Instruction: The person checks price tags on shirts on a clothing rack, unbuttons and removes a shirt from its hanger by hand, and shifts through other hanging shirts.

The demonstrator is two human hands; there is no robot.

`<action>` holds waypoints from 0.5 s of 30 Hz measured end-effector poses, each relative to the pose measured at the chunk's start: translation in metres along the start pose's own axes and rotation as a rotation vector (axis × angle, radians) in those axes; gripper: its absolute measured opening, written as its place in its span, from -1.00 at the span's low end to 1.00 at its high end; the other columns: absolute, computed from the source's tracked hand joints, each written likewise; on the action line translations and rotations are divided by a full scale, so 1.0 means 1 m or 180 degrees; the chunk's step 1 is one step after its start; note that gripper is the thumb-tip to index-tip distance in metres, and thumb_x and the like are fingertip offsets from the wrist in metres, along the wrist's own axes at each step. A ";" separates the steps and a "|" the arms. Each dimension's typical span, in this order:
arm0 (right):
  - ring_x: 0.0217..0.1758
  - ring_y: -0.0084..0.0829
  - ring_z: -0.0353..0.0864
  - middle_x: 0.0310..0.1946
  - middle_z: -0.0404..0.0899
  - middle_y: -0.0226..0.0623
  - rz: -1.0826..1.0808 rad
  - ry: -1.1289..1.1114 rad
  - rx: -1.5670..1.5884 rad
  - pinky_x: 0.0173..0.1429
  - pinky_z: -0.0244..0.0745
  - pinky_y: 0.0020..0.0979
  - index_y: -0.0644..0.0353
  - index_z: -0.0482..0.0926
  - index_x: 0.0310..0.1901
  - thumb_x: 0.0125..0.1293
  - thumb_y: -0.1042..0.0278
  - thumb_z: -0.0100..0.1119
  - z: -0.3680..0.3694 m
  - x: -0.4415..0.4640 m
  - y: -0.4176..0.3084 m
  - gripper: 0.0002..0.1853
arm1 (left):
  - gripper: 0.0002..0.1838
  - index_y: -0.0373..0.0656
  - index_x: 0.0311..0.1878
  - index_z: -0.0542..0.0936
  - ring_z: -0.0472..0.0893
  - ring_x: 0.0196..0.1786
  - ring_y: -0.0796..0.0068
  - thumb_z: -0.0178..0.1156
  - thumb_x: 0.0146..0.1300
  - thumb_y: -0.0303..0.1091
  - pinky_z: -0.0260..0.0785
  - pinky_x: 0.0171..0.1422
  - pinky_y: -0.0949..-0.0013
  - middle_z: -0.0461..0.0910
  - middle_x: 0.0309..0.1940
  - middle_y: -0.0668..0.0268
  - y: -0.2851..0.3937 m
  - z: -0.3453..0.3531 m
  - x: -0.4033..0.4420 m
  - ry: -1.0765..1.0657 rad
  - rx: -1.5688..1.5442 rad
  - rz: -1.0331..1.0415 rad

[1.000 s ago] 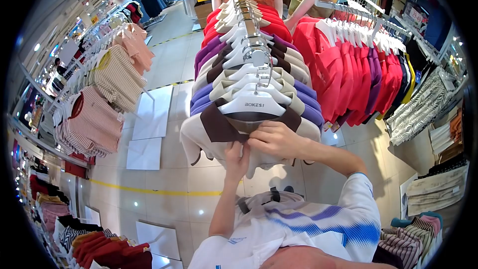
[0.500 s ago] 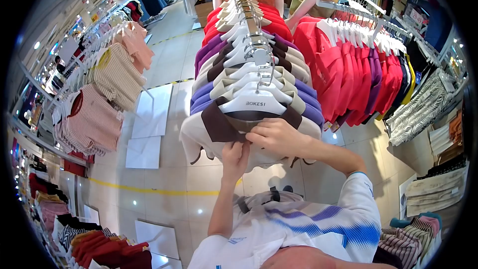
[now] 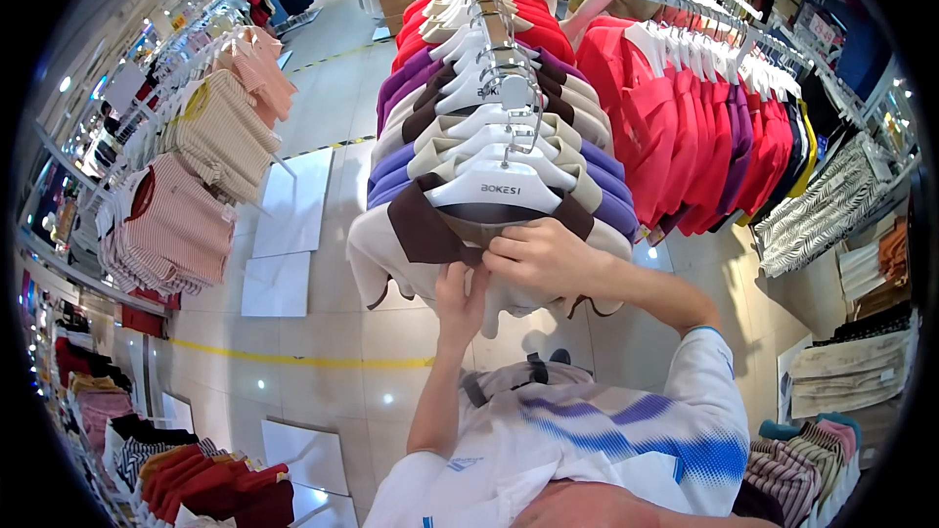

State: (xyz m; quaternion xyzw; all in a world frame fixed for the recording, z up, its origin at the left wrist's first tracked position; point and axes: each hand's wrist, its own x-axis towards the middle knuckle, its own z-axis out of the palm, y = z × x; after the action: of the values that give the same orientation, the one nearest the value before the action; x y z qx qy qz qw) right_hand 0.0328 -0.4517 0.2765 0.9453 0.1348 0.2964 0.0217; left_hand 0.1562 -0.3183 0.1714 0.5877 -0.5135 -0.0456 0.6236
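Left grip (image 3: pixel 458 301): at neck front of collared shirt (image 3: pixel 383 252). Right grip (image 3: pixel 533 252): same shirt, just right of left grip. Hanger (image 3: pixel 491 188): inside shirt, beyond both grips. Garment row (image 3: pixel 430 57): behind shirt, farther from grips. Hanging jackets (image 3: pixel 641 103): right of grips. Hanging tops (image 3: pixel 171 215): left of grips.

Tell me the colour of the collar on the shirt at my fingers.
The collar is dark brown, seen best in the head view.

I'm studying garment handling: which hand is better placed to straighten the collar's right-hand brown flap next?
Probably the right hand: it lies just beside that brown flap, while the left hand sits lower and farther away, beyond the right.
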 end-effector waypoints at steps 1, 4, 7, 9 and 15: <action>-0.28 -0.45 0.62 -0.34 0.54 -0.39 -0.0026 0.0034 -0.0019 -0.25 0.62 -0.43 0.18 0.52 -0.35 -0.04 0.37 0.23 0.000 0.001 0.000 -0.81 | -0.82 -0.30 -0.09 0.54 0.60 -0.21 0.20 0.21 0.26 -0.65 0.44 -0.17 0.25 0.59 -0.27 0.13 -0.006 0.003 -0.004 0.0063 -0.0519 -0.0360; -0.33 -0.45 0.59 -0.37 0.52 -0.34 -0.0072 -0.0012 0.0053 -0.32 0.58 -0.42 0.24 0.54 -0.31 -0.09 0.38 0.22 0.003 0.000 0.002 -0.75 | -0.81 -0.30 -0.06 0.51 0.61 -0.22 0.24 0.19 0.28 -0.65 0.47 -0.16 0.28 0.58 -0.26 0.15 -0.012 0.008 -0.011 0.0252 -0.0858 -0.0411; -0.33 -0.47 0.60 -0.33 0.53 -0.34 -0.0037 -0.0175 -0.0087 -0.34 0.58 -0.45 0.22 0.54 -0.31 -0.09 0.37 0.23 0.004 -0.001 0.003 -0.75 | -0.82 -0.30 -0.08 0.49 0.62 -0.24 0.18 0.19 0.27 -0.65 0.48 -0.12 0.26 0.58 -0.26 0.11 -0.011 0.001 -0.007 0.0036 -0.0380 -0.0343; -0.34 -0.48 0.61 -0.29 0.53 -0.34 -0.0020 -0.0134 -0.0089 -0.36 0.57 -0.46 0.19 0.55 -0.25 -0.07 0.36 0.24 0.003 0.002 0.002 -0.72 | -0.82 -0.30 -0.10 0.48 0.61 -0.25 0.15 0.22 0.25 -0.63 0.47 -0.15 0.24 0.57 -0.28 0.10 -0.010 -0.001 -0.004 0.0008 -0.0239 -0.0254; -0.41 -0.54 0.62 -0.16 0.50 -0.39 -0.0375 -0.0071 -0.0421 -0.50 0.50 -0.54 0.04 0.50 -0.08 0.04 0.33 0.25 0.002 0.009 0.008 -0.65 | -0.78 -0.30 -0.16 0.48 0.56 -0.32 0.08 0.28 0.16 -0.58 0.36 -0.27 0.16 0.53 -0.36 0.07 -0.016 -0.008 0.000 -0.0144 0.0141 -0.0106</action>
State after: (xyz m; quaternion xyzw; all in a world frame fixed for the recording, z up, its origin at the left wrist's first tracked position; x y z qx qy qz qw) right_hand 0.0432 -0.4565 0.2811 0.9354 0.1702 0.2923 0.1030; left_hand 0.1705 -0.3171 0.1606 0.6086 -0.5185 -0.0578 0.5979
